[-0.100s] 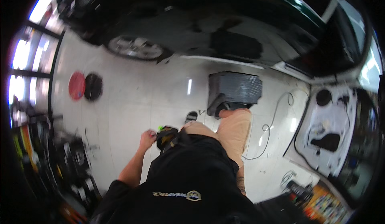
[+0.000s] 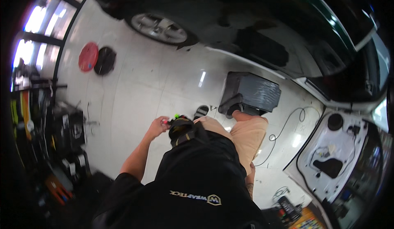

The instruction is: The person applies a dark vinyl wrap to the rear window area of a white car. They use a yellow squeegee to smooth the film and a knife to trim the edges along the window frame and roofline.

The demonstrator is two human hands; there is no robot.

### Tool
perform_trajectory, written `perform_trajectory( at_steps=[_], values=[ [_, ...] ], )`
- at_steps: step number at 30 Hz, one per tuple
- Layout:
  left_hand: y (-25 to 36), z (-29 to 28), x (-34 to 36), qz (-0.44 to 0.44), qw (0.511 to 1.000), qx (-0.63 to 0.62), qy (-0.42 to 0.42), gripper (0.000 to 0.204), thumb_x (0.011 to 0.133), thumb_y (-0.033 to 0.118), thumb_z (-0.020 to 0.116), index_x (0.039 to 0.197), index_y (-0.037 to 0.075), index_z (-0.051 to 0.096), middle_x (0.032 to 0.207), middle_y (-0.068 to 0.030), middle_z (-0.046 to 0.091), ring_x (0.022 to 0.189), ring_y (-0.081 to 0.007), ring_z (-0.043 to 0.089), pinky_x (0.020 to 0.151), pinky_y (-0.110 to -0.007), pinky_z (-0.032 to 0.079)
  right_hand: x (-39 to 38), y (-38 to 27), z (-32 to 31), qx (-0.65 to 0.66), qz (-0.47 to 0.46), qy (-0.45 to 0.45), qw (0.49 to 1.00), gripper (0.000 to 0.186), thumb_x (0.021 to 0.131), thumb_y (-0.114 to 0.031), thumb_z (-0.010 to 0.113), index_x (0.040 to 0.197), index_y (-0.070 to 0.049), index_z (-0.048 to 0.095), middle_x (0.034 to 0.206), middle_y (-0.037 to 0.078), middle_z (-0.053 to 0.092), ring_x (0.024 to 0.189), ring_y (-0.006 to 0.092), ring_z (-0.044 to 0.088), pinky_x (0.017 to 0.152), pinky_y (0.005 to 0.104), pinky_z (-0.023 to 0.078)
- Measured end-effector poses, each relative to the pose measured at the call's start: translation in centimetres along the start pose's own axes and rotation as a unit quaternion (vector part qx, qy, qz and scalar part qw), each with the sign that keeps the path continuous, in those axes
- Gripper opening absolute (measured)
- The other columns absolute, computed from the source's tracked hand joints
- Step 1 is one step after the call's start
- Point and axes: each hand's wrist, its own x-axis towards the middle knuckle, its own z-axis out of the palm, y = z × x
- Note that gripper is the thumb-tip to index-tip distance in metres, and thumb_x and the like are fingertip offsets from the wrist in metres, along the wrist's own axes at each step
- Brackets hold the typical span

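The left grip (image 2: 157,127) is at the person's left hip, its fingers bent toward a small red-tipped item (image 2: 165,122) beside a dark pouch (image 2: 183,129); whether they close on it or only touch it, I cannot tell. Something bright green (image 2: 177,116) shows at the pouch's upper edge. The right grip (image 2: 252,169) hangs beside the right thigh, mostly hidden by the tan shorts (image 2: 251,136), so its state cannot be told. A black shirt (image 2: 193,175) covers the torso.

Ahead of the feet, a grey block (image 2: 259,91) with a shiny, streaked top sits on the pale floor (image 2: 152,81). The right foot is at its near edge; the left, in a dark sandal (image 2: 201,111) with a light band, is on the floor just beside it. Beyond stands a dark car (image 2: 205,15), its wheel (image 2: 160,28) to the upper left. To the right, a thin cable (image 2: 273,137) loops across the floor toward a white door panel (image 2: 312,151). Far left, a red disc (image 2: 88,56) overlaps a black one (image 2: 106,61), with dark cases (image 2: 69,124) nearer.
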Motion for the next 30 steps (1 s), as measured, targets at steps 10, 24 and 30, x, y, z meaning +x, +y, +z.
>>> perform_trajectory(
  at_steps=[10,24,30],
  values=[
    [2.8,-0.8,-3.9,0.026,0.993,0.001,0.116,0.029,0.083,-0.002,0.053,0.109,0.001,0.066,0.09,-0.0112,0.074,0.08,-0.0167,0.07,0.072,-0.031,0.055,-3.4,-5.5,-3.3,-0.191,0.092,0.031,0.977,0.032,0.102,-0.03,0.054,0.115,-0.002,0.064,0.095,0.005,0.071,0.079,0.0134,0.069,0.064,0.0277,0.056],
    [9.9,12.1,3.4,-0.004,0.717,0.62,-0.32,0.031,0.084,0.016,0.061,0.106,-0.004,0.07,0.111,-0.0274,0.069,0.105,-0.0392,0.069,0.09,-0.047,0.055,-1.2,3.5,-2.6,-0.104,0.093,-0.001,0.99,0.031,0.095,-0.023,0.063,0.117,-0.001,0.066,0.095,0.01,0.072,0.077,0.0193,0.07,0.065,0.0341,0.056],
    [8.8,15.4,9.1,0.057,0.749,0.647,-0.133,0.027,0.088,0.02,0.059,0.098,-0.004,0.067,0.101,-0.0238,0.072,0.095,-0.0409,0.071,0.078,-0.052,0.058,9.6,2.6,-6.8,-0.096,0.206,-0.055,0.972,0.033,0.095,-0.029,0.063,0.115,-0.004,0.068,0.09,0.014,0.073,0.073,0.025,0.072,0.064,0.0405,0.057]
  ],
)
